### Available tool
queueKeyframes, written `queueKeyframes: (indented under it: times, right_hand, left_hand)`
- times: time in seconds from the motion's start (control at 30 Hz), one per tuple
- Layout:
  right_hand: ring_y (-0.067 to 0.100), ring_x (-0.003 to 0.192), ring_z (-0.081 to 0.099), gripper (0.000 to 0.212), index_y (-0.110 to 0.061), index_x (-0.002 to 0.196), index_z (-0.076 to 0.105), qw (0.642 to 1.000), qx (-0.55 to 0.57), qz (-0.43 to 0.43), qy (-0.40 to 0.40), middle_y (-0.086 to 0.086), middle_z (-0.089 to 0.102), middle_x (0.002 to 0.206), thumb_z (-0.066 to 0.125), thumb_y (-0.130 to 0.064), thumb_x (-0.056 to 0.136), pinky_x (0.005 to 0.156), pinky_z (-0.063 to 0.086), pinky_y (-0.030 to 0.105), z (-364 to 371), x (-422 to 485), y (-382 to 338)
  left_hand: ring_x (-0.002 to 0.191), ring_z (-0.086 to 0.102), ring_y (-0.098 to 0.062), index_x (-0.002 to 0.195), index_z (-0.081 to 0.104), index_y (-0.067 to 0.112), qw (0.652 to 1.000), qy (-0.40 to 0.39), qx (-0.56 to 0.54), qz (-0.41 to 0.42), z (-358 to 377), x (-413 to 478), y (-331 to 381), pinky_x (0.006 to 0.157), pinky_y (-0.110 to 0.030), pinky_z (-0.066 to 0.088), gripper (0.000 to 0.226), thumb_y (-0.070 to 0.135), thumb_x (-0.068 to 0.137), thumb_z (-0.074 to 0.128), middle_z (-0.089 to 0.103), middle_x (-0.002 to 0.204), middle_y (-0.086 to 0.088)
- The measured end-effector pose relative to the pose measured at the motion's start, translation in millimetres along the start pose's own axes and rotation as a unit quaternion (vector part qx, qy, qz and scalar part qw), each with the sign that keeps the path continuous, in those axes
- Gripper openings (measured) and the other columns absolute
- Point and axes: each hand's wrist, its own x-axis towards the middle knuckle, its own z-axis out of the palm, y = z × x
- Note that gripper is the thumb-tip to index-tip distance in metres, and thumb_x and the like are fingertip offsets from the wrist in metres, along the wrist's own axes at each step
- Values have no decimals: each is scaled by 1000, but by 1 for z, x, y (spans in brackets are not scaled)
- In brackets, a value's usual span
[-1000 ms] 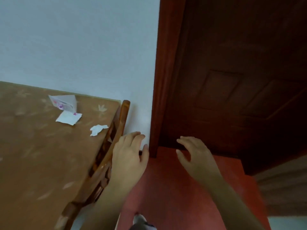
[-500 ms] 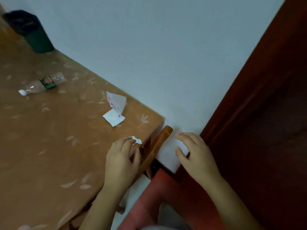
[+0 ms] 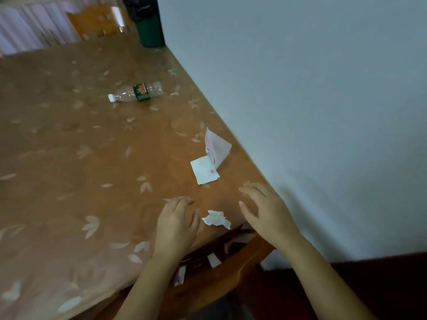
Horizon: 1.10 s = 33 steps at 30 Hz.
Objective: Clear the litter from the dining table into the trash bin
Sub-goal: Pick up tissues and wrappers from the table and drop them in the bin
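Observation:
A small crumpled white paper scrap (image 3: 216,219) lies near the front right corner of the brown leaf-patterned table (image 3: 69,146). My left hand (image 3: 176,224) hovers just left of it, fingers apart and empty. My right hand (image 3: 265,211) hovers just right of it, also empty with fingers spread. Farther back lies a folded white paper with pink marks (image 3: 211,158). An empty clear plastic bottle (image 3: 136,92) with a green label lies on its side mid-table. A dark green bin with a black liner (image 3: 147,21) stands at the table's far end by the wall.
A wooden chair (image 3: 219,269) is tucked under the near table edge below my hands. A pale wall (image 3: 312,100) runs along the table's right side. Another wooden chair back (image 3: 94,21) and a pale curtain (image 3: 27,26) are at the far end.
The view has swung left from the door to the table. Both hands have moved over the table corner and now flank the crumpled scrap; the bottle and bin have come into view.

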Motion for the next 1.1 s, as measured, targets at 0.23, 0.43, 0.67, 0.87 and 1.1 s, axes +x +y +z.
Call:
queueKeyframes:
  times: [0.23,0.43,0.67,0.87,1.1]
  right_hand:
    - [17,108,51,30,-14,116,58,994,14,-17,-104,3,59,118,56,-23,87,87,41,25,56,86,10]
    - [16,113,49,32,-17,119,55,981,29,16,-191,2,54,127,56,-22,88,88,36,21,108,126,22]
    - [19,110,49,29,-13,117,56,978,19,10,-207,6,57,121,55,-17,88,87,42,26,142,139,34]
    - [21,107,50,31,-11,117,57,985,-7,0,-170,6,58,119,58,-18,86,84,46,30,157,141,39]
    - [23,100,53,27,-8,108,63,991,2,-2,-136,8,61,110,64,-14,82,76,47,28,167,136,44]
  left_hand:
    - [97,56,-21,103,64,9,993,-105,-53,-14,37,47,-41,79,-25,39,25,18,80,68,63,105,-6]
    - [98,53,-12,103,62,18,974,-198,-105,-25,74,43,-68,75,-5,32,24,27,81,66,61,106,2]
    - [104,48,-11,109,60,17,963,-244,-115,8,91,30,-72,87,-21,37,28,27,82,64,58,112,1]
    - [96,53,-16,96,65,14,971,-214,-104,-3,105,22,-69,89,-41,41,18,18,78,67,63,102,-4]
    - [81,49,-9,81,63,21,978,-186,-91,0,112,19,-71,67,-35,46,11,24,71,59,63,84,3]
